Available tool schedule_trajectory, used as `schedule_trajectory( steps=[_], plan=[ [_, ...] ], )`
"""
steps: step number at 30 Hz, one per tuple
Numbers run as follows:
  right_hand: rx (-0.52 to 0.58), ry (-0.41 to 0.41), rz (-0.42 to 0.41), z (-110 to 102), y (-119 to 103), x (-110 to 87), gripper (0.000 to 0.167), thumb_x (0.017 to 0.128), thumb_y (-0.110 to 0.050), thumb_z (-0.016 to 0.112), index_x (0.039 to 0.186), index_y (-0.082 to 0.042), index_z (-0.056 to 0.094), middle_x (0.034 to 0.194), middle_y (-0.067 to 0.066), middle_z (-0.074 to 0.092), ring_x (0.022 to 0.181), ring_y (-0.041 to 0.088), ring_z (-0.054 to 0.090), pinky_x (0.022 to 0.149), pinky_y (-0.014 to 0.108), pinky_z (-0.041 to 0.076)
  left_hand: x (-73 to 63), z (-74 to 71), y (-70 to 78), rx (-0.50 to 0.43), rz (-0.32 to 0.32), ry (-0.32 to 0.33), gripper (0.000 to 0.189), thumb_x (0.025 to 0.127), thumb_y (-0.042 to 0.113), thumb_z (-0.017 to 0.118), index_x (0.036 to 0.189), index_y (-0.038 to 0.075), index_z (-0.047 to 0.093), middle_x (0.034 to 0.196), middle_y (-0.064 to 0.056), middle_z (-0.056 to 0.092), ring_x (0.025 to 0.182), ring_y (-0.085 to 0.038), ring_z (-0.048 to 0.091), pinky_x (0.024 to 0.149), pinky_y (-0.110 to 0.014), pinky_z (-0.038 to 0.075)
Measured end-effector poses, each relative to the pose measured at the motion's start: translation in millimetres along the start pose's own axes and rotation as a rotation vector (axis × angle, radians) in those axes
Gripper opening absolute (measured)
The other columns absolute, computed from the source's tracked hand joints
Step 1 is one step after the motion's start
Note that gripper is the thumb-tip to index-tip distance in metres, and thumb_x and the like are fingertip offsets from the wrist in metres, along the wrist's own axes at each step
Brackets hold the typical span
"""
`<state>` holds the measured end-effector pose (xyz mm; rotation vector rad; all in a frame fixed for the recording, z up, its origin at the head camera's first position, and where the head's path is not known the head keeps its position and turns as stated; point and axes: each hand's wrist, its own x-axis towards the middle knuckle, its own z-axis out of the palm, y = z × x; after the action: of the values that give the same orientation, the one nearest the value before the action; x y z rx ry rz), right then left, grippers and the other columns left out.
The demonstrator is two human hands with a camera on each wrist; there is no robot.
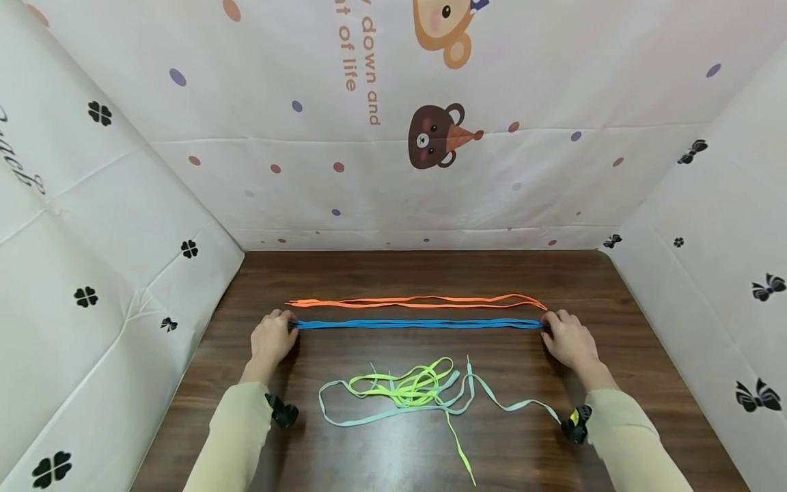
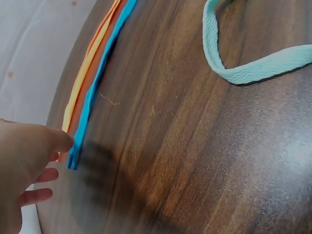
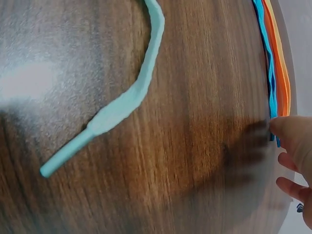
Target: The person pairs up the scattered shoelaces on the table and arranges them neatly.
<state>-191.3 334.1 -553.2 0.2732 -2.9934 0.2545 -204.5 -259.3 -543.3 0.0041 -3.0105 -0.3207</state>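
Brown tabletop (image 1: 369, 458), room before side edges (image 1: 669, 372), hands (image 1: 272, 339) (image 1: 568, 339) apart at ends of blue laces (image 1: 418, 324), grip unclear.

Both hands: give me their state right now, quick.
Left hand: at the blue laces' left end; pinching or merely touching, can't tell.
Right hand: at their right end; likewise can't tell.

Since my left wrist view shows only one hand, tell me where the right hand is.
Observer: The right hand is at the right end of the blue laces.
Operator: Now tell me what overlaps the mint lace.
Observer: In the head view, a yellow-green lace, loosely bunched.
Operator: Describe the mint lace's right end.
Observer: In the right wrist view, it narrows to a slim, tube-like tip.
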Motion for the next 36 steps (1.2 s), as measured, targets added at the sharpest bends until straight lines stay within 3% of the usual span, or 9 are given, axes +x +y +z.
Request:
schedule_trajectory(
  steps=[8,18,30,36],
  plan=[
    [-0.016,0.032,-0.015,-5.4,-4.6,-3.2,0.027,0.083,-0.013,0.064,0.107,-0.002,0.056,0.101,0.023,0.053,0.087,0.041,0.052,0.065,0.053,0.044,-15.5,-7.2,10.9,0.010,0.142,0.015,0.031,0.078,0.019,0.072,0.105,0.006,0.064,0.105,-0.017,0.060,0.091,-0.036,0.058,0.074,-0.050,0.049],
    [0.008,0.106,-0.085,-8.5,-23.1,-9.2,0.027,0.081,-0.012,0.067,0.105,-0.004,0.060,0.101,0.019,0.056,0.088,0.038,0.054,0.065,0.051,0.046,-28.4,-7.3,38.9,-0.017,0.325,-0.016,0.038,0.076,0.020,0.075,0.110,0.006,0.063,0.109,-0.013,0.059,0.099,-0.033,0.056,0.083,-0.047,0.047],
    [0.024,0.165,-0.219,-10.2,-56.2,-8.7,0.026,0.079,-0.013,0.069,0.103,-0.005,0.064,0.098,0.012,0.060,0.088,0.032,0.057,0.066,0.047,0.048,-35.9,7.9,82.2,0.000,0.606,-0.023,0.037,0.076,0.021,0.075,0.109,0.010,0.063,0.106,-0.006,0.059,0.096,-0.025,0.057,0.081,-0.041,0.048],
    [0.028,0.185,-0.306,-10.2,-74.9,-9.8,0.025,0.076,-0.013,0.072,0.099,-0.006,0.065,0.095,0.011,0.060,0.083,0.029,0.058,0.067,0.045,0.049,-40.7,19.8,100.8,0.021,0.717,-0.073,0.032,0.079,0.022,0.073,0.109,0.016,0.064,0.102,-0.002,0.058,0.089,-0.019,0.055,0.076,-0.035,0.049]
  ],
)
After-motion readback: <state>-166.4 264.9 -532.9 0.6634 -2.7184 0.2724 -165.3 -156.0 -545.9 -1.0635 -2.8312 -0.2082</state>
